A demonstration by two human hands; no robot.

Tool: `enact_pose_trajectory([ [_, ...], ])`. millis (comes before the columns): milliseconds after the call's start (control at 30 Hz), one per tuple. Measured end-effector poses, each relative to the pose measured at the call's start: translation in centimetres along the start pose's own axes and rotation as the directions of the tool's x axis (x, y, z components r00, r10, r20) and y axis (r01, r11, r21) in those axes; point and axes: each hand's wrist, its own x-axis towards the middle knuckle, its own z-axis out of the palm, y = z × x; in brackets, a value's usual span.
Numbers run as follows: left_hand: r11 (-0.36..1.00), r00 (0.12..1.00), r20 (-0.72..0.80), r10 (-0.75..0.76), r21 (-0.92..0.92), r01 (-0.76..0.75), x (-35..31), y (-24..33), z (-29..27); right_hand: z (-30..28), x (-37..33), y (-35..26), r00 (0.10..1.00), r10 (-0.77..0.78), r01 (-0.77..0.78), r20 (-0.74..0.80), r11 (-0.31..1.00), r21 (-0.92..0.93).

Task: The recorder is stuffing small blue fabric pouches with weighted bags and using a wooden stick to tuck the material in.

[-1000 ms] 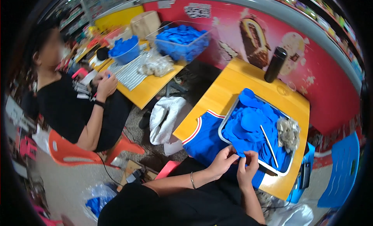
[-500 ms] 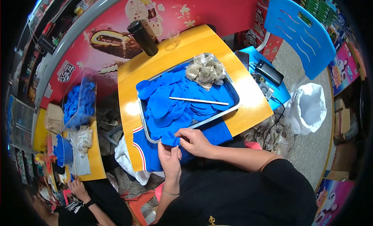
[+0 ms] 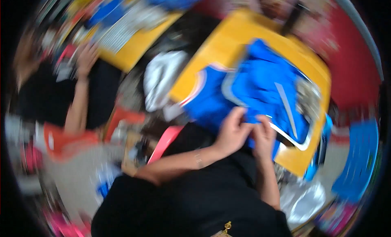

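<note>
- Both bare hands are together at the tray's near edge, and motion blur softens every outline.
- The left hand (image 3: 233, 133) comes in with its fingers curled and the tips drawn nearly closed, pinching a small blue piece (image 3: 253, 114) of thin, limp-looking material.
- The right hand (image 3: 264, 134) faces it, thumb and fingers bent inward on the same blue piece; the exact fold between the fingertips is too smeared to read.
- That piece sits between the two hands, overlapping the near rim of the tray (image 3: 302, 146), a shallow rectangle with rounded corners and a pale, glinting edge.
- Inside the tray, a heap of blue cutouts (image 3: 264, 80) spreads in soft, overlapping layers, matte and vivid.
- Across that heap lies a slim, straight, pale strip (image 3: 287, 110), and to its right bulges a crumpled, crinkly grey-brown bag (image 3: 308, 97).
- Partly beneath the tray's left side, a blue garment (image 3: 207, 99) drapes smoothly, its curved edge banded in white and red.
- Under it all, the yellow table (image 3: 226, 43) shows a flat, slick top, a dark cylindrical bottle (image 3: 292, 19) standing at the far side.
- Left of the table, a white sack (image 3: 162, 80) slumps in loose folds; beyond it, a co-worker's hand (image 3: 86, 58) is blurred.
</note>
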Motion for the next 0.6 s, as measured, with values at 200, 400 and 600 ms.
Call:
enact_pose_trajectory([
  [200, 0.979, 0.988, -0.147, 0.048, -0.189, -0.075, -0.4, -1.0, -1.1, 0.2, 0.5, 2.6, 0.992, -0.09, 0.088, -0.084, 0.996, -0.023],
  [400, 0.963, 0.993, -0.107, -0.049, -0.268, 0.018, -1.2, -0.9, -3.5, -2.1, 2.5, 3.5, 1.0, 0.002, -0.002, -0.005, 0.999, -0.053],
  [600, 0.936, 0.931, -0.324, 0.167, -0.246, -0.254, 1.5, -1.8, -2.2, -2.9, 6.3, -0.2, 0.997, -0.074, 0.078, 0.024, 0.96, -0.27],
])
